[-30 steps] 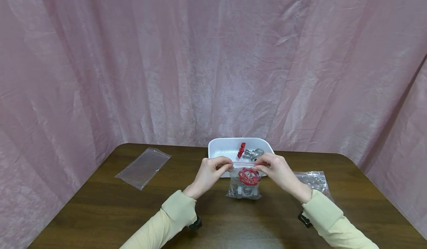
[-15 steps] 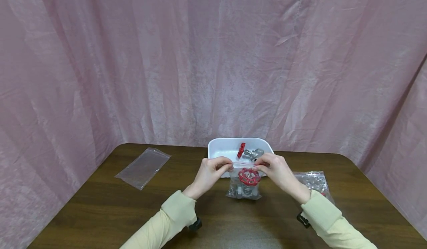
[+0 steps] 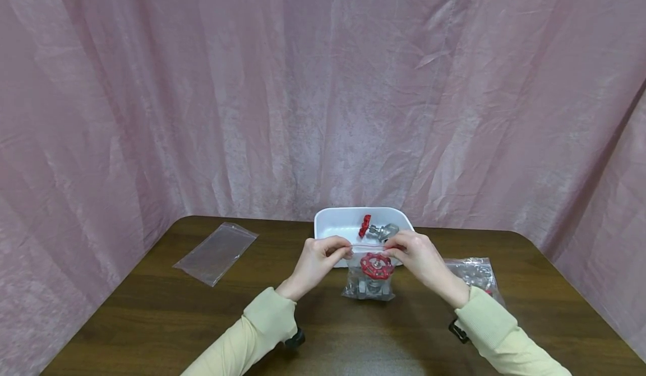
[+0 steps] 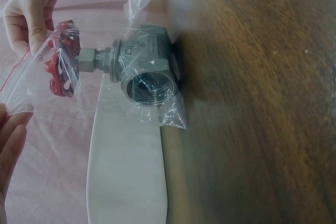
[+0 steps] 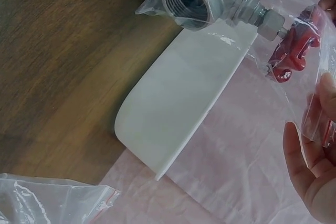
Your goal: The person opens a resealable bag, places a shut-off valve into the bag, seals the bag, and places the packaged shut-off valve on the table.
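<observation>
A clear zip bag [image 3: 351, 287] with a red zip line stands on the table in the head view. Inside it is a metal valve [image 4: 144, 59] with a red handwheel [image 3: 377, 267], wheel upward. My left hand [image 3: 319, 258] pinches the bag's top edge at its left end. At the right end, my right hand [image 3: 420, 257] pinches the same edge between thumb and fingers. In the right wrist view the bag's plastic lies against the fingers of the right hand [image 5: 317, 182]. The valve's threaded opening shows through the plastic in both wrist views.
Right behind the bag stands a white tray [image 3: 333, 219] with another red-wheeled valve [image 3: 386, 232] in it. A flat clear bag [image 3: 217, 254] lies on the left of the wooden table [image 3: 202, 320]. Another filled zip bag [image 3: 476, 272] lies right, partly behind the right forearm.
The right forearm has shifted very slightly. Both hands keep their pinch on the bag's top edge, and the valve inside stays in place.
</observation>
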Demonstrator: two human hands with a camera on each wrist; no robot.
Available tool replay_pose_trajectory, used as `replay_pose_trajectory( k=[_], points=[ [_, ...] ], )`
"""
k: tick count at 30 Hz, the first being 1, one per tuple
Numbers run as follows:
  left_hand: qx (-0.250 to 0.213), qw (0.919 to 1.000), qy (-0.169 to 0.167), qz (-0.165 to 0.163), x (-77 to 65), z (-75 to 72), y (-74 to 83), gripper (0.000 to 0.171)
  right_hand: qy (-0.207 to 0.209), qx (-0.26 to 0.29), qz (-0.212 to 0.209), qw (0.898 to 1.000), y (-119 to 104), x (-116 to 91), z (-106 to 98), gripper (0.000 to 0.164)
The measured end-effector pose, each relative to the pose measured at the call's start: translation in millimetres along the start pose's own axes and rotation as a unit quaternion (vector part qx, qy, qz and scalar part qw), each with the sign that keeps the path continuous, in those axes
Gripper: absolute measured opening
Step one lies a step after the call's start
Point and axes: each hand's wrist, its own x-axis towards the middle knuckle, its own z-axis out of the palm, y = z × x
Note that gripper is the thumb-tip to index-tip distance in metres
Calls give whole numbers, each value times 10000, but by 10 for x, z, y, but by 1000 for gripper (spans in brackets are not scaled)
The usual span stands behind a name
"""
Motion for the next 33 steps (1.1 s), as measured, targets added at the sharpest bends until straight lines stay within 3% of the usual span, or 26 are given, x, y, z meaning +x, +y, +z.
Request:
replay_pose_trajectory(
  k=[15,27,33],
  points=[
    [-48,9999,-84,57,22,-3,1,9,185,-333,-274,9989,-16,37,0,20],
    [-50,10000,-72,36,18,-3,7,9,-42,414,236,9989,45,-34,-36,16],
    [-40,10000,-44,-3,12,-2,14,9,-5,454,158,9988,54,-65,-46,16]
  ],
)
